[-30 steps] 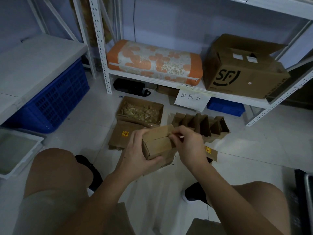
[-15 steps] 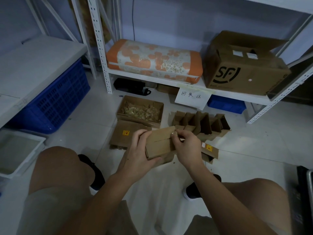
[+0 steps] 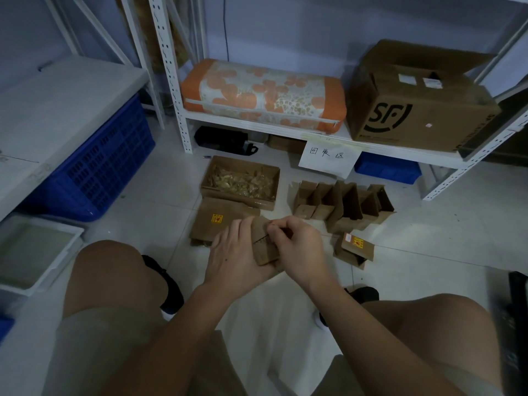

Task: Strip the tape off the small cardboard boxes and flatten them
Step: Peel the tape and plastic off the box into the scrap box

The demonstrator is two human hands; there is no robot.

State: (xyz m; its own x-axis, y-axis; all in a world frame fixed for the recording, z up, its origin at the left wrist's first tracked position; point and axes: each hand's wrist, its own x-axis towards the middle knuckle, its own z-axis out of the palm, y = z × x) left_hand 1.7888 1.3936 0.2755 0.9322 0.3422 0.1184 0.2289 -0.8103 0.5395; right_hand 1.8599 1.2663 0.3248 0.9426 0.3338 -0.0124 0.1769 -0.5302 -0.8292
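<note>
A small brown cardboard box (image 3: pixel 264 247) is held above the floor between my knees. My left hand (image 3: pixel 233 251) wraps its left side and underside. My right hand (image 3: pixel 297 247) pinches at the seam on the box's top, thumb and forefinger closed; the tape itself is too thin to make out. Another small box (image 3: pixel 354 250) with a yellow sticker lies on the floor to the right. A flattened box (image 3: pixel 220 221) with a yellow sticker lies behind my left hand.
An open box (image 3: pixel 240 181) filled with crumpled tape sits ahead on the floor. A row of upright folded cardboard pieces (image 3: pixel 343 204) stands to its right. A white shelf rack (image 3: pixel 285 130) carries an orange cushion and a big SF carton (image 3: pixel 414 110). A blue crate (image 3: pixel 97 164) sits left.
Both hands have lowered the box a little and drawn closer together over it. My right fingers have shifted left along the top seam.
</note>
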